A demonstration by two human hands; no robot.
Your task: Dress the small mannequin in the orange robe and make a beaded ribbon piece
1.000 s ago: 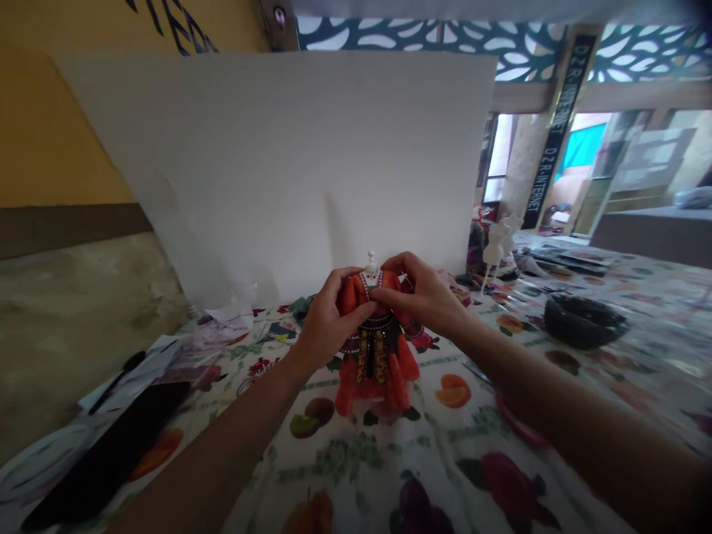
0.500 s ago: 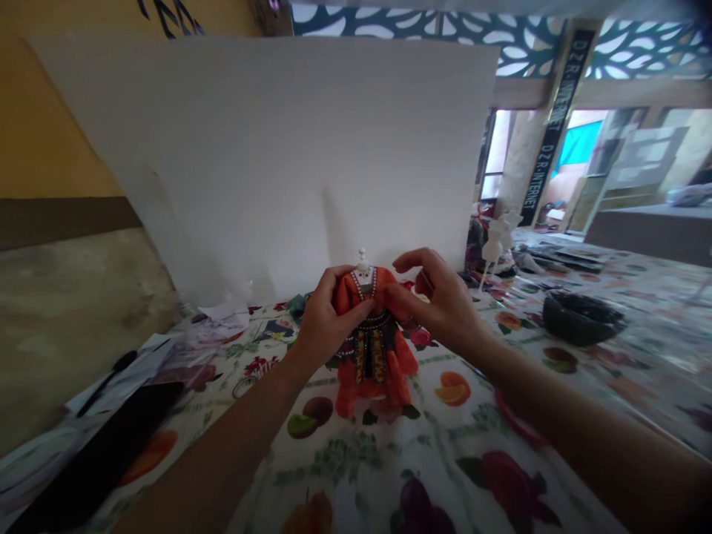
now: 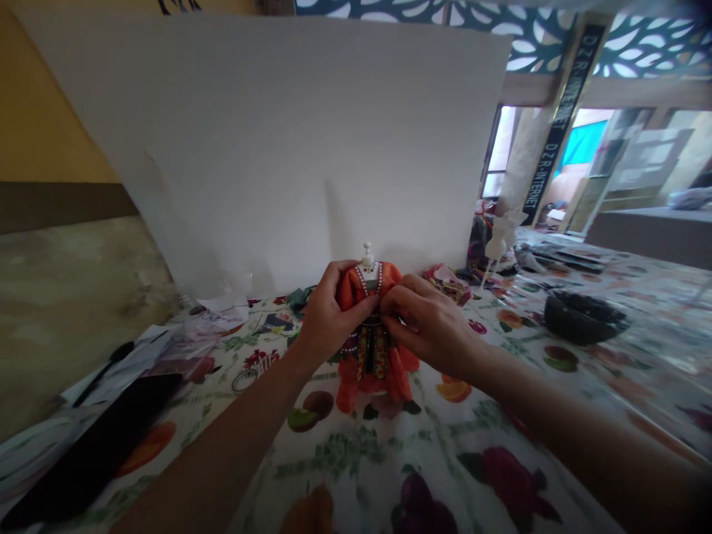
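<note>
A small dress form in an orange dress [image 3: 371, 356] stands upright at the middle of the table, with white beaded trim at the neck, a dark patterned front and a white knob on top. My left hand [image 3: 332, 311] is wrapped round its left side, the thumb lying across the waist. At the right side of the waist, my right hand [image 3: 420, 315] has its fingers pinched together against the dress. Whatever lies between those fingertips is too small to tell.
A white board [image 3: 311, 148] rises behind the dress. On the right are a black bowl [image 3: 584, 317] and white figures on sticks [image 3: 497, 241]. A dark flat object [image 3: 100, 452] and papers [image 3: 142, 356] lie on the left. The tablecloth [image 3: 345, 460] has fruit prints.
My right hand has come down and inward, its raised, spread fingers now closed at the waist of the dress. My left hand keeps its hold. The view has shifted slightly.
</note>
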